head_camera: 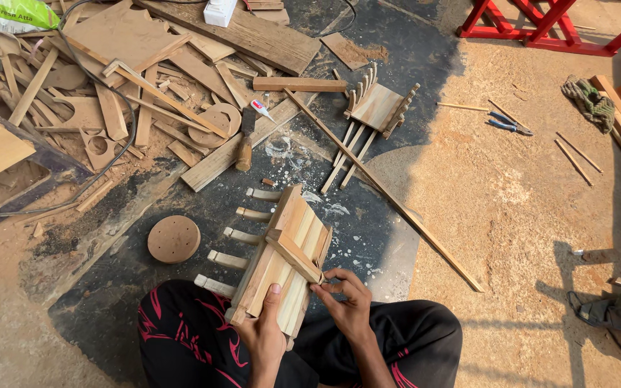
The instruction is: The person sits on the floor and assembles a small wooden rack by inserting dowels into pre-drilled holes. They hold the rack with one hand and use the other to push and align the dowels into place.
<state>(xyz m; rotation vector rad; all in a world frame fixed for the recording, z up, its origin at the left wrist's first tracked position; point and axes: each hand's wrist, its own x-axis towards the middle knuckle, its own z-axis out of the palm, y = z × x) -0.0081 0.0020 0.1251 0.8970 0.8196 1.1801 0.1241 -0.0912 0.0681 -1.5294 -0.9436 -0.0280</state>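
Over the lap on the dark floor mat (368, 237), left hand (264, 334) clamps the slatted wooden assembly (282, 262) from below, right hand (343, 298) pinches its diagonal cross strip (292, 253); advisable to hold that strip flush and square across the slats.

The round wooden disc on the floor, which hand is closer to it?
Left. The left hand grips the slatted wooden piece just right of the round wooden disc; the right hand is farther right.
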